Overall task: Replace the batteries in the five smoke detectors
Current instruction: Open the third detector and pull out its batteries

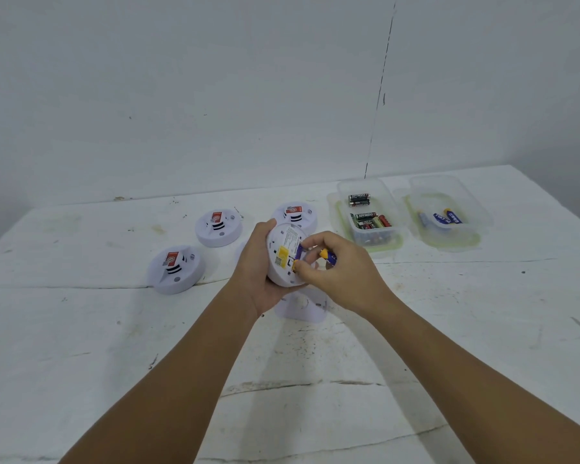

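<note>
My left hand (260,272) grips a white smoke detector (283,254) above the table, its back with a yellow label turned toward me. My right hand (337,267) pinches a blue-and-yellow battery (329,255) at the detector's open battery bay, where another blue battery (298,252) lies. Three more detectors lie face up on the table: one at the left (174,269), one further back (218,227), one behind my hands (295,214). A white round piece (302,304) lies under my hands, mostly hidden.
A clear box (370,212) holds several black-and-red batteries at the right rear. Beside it a second clear box (447,212) holds a few blue batteries. The white table (114,329) is scuffed and ends at a pale wall behind.
</note>
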